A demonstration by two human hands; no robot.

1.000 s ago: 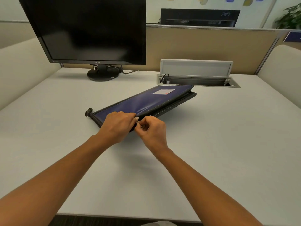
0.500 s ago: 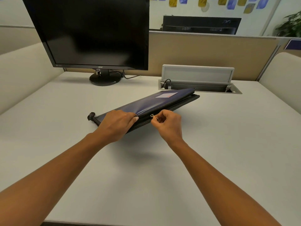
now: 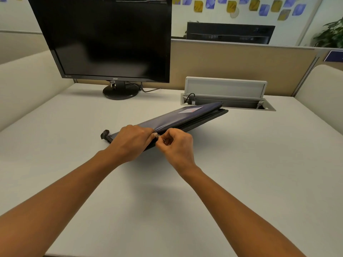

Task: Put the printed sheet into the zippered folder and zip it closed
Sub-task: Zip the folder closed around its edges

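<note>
A dark blue zippered folder (image 3: 185, 117) lies slantwise on the white desk, its cover nearly shut and a pale label near its far corner. My left hand (image 3: 132, 141) presses down on the folder's near corner and grips its edge. Right beside it, my right hand (image 3: 176, 147) pinches the small metal zipper pull (image 3: 161, 139) at the near edge. The zipper track toward the far right end still gapes a little. The printed sheet is not visible; the cover hides the inside.
A black monitor (image 3: 111, 39) stands at the back left on a round base (image 3: 120, 91). A cable box (image 3: 226, 101) with its lid raised sits behind the folder. Padded partitions close in both sides of the desk (image 3: 259, 164).
My right hand slid right along the zipper edge half a second ago, then came back left beside my left hand. The view has shifted slightly; the folder stays put.
</note>
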